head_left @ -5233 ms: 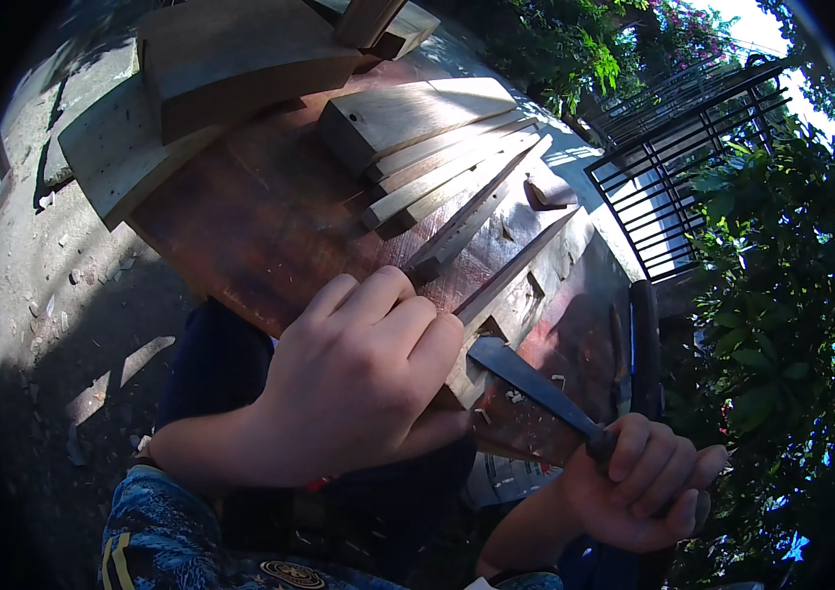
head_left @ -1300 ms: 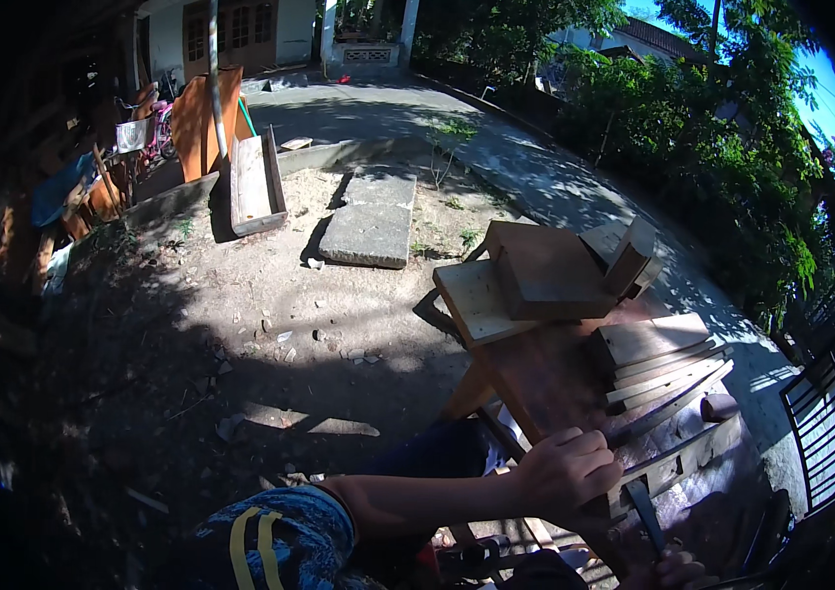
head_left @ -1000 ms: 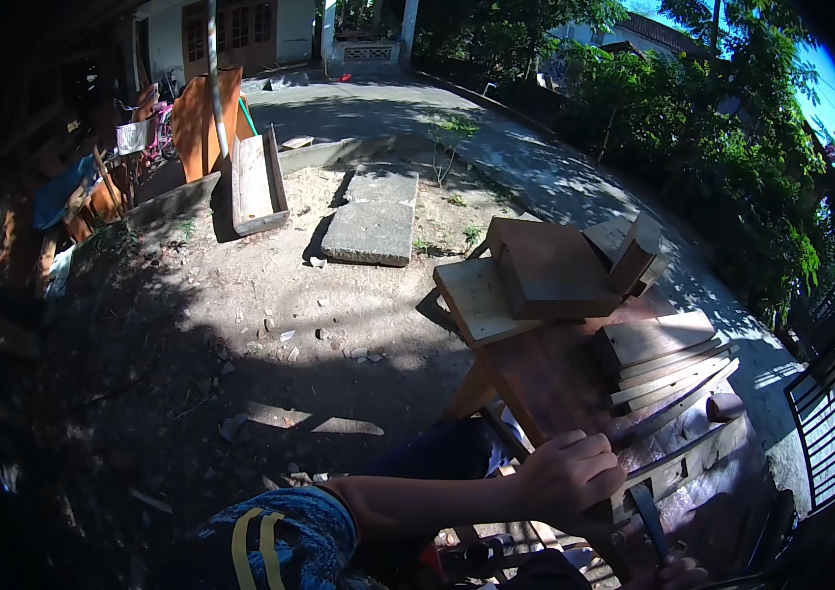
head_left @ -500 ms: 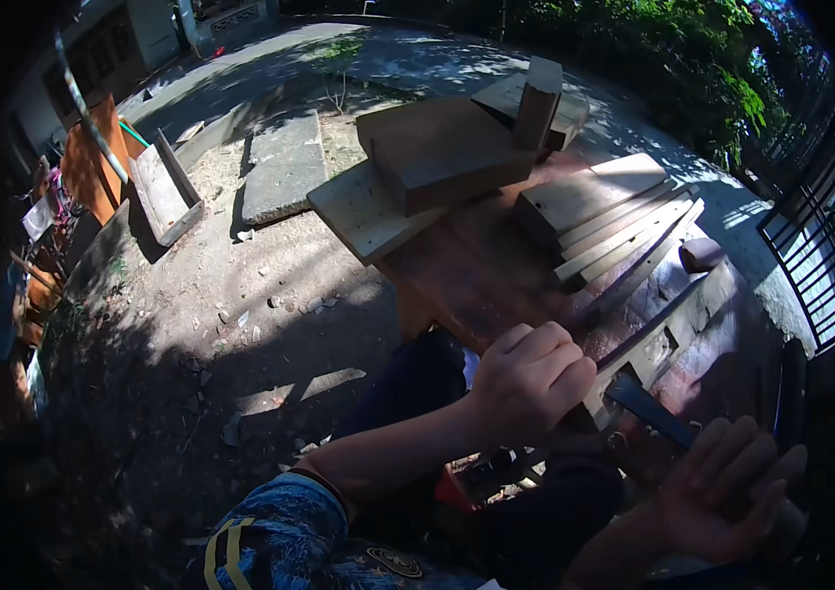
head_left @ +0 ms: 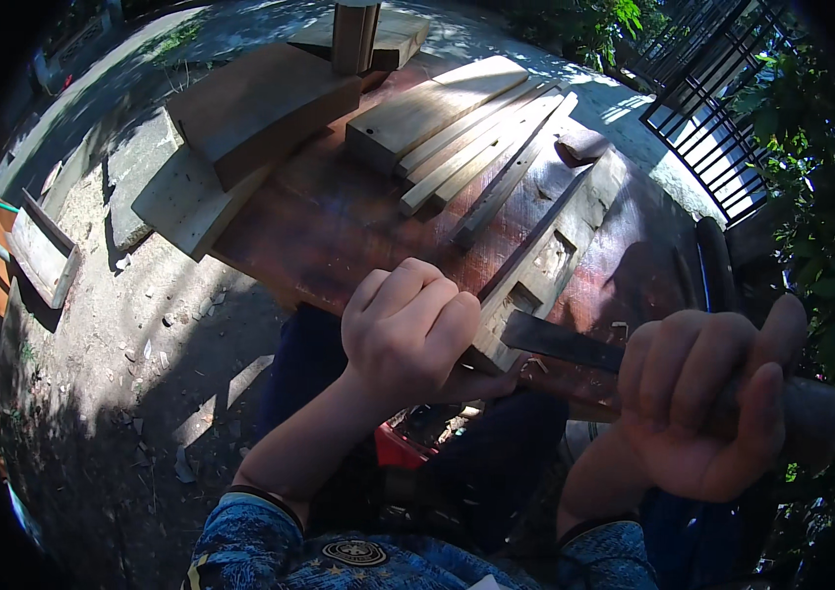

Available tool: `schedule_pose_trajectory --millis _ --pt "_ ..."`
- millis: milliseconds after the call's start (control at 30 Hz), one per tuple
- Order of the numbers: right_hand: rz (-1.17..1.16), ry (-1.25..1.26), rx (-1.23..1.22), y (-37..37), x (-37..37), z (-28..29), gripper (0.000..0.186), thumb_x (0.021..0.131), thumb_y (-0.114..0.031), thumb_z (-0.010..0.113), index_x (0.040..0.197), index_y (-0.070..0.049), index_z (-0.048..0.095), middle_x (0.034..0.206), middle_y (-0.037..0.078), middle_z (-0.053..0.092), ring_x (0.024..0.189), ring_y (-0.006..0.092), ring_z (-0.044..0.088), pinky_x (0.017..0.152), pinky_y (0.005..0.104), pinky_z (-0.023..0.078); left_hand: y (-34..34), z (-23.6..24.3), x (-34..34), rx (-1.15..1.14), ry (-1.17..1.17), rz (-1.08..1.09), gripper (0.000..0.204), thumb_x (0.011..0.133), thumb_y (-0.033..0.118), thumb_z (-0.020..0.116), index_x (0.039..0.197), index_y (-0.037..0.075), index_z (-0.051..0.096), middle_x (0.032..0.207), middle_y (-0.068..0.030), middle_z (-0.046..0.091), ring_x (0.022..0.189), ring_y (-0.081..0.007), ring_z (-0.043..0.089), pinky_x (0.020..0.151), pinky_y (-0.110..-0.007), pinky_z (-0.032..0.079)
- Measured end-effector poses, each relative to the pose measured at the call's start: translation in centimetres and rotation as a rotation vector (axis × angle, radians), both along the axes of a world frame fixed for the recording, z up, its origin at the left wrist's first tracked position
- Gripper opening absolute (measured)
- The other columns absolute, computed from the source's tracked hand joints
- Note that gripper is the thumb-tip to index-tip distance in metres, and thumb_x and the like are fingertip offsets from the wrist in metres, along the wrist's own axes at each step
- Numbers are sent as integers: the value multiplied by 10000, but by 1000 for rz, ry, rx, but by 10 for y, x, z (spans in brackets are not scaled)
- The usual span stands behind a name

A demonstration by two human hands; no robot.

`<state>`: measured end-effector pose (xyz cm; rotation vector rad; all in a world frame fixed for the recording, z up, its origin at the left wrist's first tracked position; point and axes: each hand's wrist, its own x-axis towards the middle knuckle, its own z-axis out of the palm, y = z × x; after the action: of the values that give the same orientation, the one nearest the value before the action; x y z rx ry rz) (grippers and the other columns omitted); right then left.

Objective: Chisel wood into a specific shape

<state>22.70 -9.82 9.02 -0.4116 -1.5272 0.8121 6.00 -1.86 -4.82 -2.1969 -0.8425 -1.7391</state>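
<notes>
A pale wooden piece with rectangular cut-outs lies slanted across the near part of the reddish-brown table. My left hand is closed at its near end, knuckles up, with the thumb side reaching under that end. Most of its grip is hidden behind the knuckles. My right hand is wrapped round a chisel, whose thick rounded handle sticks out past the palm. The flat dark blade of the chisel points left, its tip at the wood beside the nearer cut-out. Small shavings lie by the blade.
Several wooden strips lie side by side behind the wooden piece. Thick wooden blocks are stacked at the far left table edge. A dark metal gate stands at the back right. Stony ground lies to the left.
My view has swung right and closer to the table, so the blocks and strips appear farther left. The chisel stays in my right hand, its blade showing more fully; my left hand stays closed.
</notes>
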Motion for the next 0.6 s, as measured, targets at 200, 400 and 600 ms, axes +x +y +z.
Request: schedule_pose_trajectory --millis 200,400,600 --pt "-85 207 48 -13 1 -24 134 1131 -219 450 1083 -94 447 626 2 456 492 102 399 457 263 361 -7 11 -8 -84 80 -42 577 836 661 727 713 117 579 711 -23 609 707 -208 633 603 -344 410" --pt "-105 245 58 -15 6 -33 126 1118 -208 491 1050 -109 455 603 -11 468 468 98 417 426 261 337 -5 16 -9 -148 150 -105 581 793 630 779 713 98 558 701 -44 583 707 -240 627 609 -364 432" --pt "-153 321 71 -19 3 -43 164 1108 -231 529 1009 -129 447 605 -13 483 474 94 424 428 257 337 -2 17 -9 -105 142 -146 609 769 617 806 708 78 529 701 -73 555 722 -264 623 596 -374 432"
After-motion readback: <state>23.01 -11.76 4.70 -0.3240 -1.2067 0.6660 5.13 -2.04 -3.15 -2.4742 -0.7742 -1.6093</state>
